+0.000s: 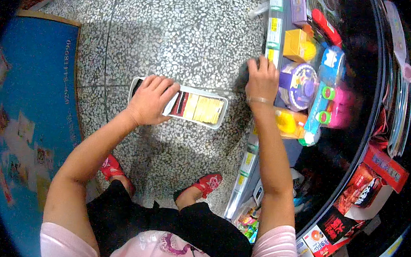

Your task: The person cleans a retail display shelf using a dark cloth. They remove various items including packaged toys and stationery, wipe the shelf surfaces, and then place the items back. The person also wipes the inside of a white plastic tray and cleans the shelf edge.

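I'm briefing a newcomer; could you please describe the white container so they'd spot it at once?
Start at the speckled floor. Against it, the left hand covers one end of a narrow white container. Unlike the colourful toys at right, it holds packed yellow and red pieces.

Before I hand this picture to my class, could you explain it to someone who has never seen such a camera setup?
There is no machine here: these are a person's own bare hands. The single picture comes from a wide fisheye camera worn on the head, looking down, so straight edges bend near the rim. The left hand clasps one end of a white open container with yellow cards in it. The right hand is at the front edge of a shelf; I cannot tell whether it holds anything. On the shelf are toys, including a round purple-and-white one. Below is a speckled floor.
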`<state>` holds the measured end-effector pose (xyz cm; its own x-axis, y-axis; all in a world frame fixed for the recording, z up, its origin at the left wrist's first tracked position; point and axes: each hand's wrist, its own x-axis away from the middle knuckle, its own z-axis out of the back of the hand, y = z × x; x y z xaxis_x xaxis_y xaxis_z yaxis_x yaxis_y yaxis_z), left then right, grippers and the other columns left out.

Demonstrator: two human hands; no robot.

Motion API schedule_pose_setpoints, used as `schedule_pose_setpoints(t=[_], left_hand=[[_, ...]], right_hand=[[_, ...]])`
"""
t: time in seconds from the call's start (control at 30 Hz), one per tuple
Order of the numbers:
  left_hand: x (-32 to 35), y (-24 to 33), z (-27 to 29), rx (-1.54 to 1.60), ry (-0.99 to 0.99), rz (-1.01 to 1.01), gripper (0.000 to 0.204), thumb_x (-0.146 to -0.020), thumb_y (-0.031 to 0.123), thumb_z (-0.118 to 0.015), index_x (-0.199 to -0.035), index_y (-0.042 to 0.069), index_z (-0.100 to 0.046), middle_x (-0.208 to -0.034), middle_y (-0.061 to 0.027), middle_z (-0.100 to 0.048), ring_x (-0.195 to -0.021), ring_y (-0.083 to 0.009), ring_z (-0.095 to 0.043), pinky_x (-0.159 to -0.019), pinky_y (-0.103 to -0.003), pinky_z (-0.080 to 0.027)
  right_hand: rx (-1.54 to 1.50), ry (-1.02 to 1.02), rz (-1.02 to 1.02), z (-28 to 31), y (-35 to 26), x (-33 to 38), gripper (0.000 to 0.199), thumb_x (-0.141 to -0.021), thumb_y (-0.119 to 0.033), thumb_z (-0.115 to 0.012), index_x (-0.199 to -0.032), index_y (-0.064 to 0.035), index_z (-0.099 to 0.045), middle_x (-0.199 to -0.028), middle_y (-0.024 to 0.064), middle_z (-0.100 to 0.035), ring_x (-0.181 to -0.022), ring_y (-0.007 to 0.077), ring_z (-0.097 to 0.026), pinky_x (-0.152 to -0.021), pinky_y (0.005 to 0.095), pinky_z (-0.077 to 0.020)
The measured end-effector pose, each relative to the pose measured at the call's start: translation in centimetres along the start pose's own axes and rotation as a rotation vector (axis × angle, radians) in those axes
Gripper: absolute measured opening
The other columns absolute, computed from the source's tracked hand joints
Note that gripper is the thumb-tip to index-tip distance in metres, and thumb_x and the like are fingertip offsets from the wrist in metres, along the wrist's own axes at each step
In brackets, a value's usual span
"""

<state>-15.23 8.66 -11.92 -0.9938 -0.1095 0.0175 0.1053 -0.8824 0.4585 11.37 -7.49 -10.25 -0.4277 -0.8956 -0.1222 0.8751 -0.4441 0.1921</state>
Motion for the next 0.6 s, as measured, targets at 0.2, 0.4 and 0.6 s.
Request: schedule_pose_setpoints(t=[0.2,0.4,0.6], left_hand=[[-0.1,-0.2,0.0,0.041,-0.026,0.0,0.08,-0.053,0.03,-0.077,-0.123,0.007,-0.045,-0.116,-0.0124,-0.05,-0.111,-0.0308,-0.047,-0.099,-0.047,-0.032],[0.1,-0.4,0.3,0.085,-0.008,0.013,0.078,-0.055,0.03,-0.077,-0.122,0.007,-0.046,-0.114,-0.0125,-0.05,-0.109,-0.0309,-0.048,-0.096,-0.045,-0.036],[0.2,-0.4,0.1,0.095,0.041,-0.011,0.077,-0.056,0.03,-0.077,-0.122,0.007,-0.046,-0.114,-0.0127,-0.05,-0.108,-0.031,-0.049,-0.095,-0.044,-0.037]], right_hand=[[0.096,0.126,0.045,-3.1,4.5,-14.1,0.013,-0.085,-0.016,-0.05,-0.093,-0.012,-0.06,-0.1,0.0091,-0.055,-0.094,0.0282,-0.057,-0.075,0.0408,-0.0503],[0.138,-0.047,-0.074,-2.6,3.0,-16.2,0.017,-0.085,-0.01,-0.049,-0.1,-0.011,-0.057,-0.105,0.0122,-0.055,-0.099,0.0328,-0.056,-0.08,0.0412,-0.0511],[0.151,-0.101,0.032,-1.6,2.0,-9.1,0.013,-0.082,-0.016,-0.054,-0.09,-0.0097,-0.061,-0.099,0.0109,-0.055,-0.097,0.0301,-0.054,-0.079,0.0398,-0.0506]])
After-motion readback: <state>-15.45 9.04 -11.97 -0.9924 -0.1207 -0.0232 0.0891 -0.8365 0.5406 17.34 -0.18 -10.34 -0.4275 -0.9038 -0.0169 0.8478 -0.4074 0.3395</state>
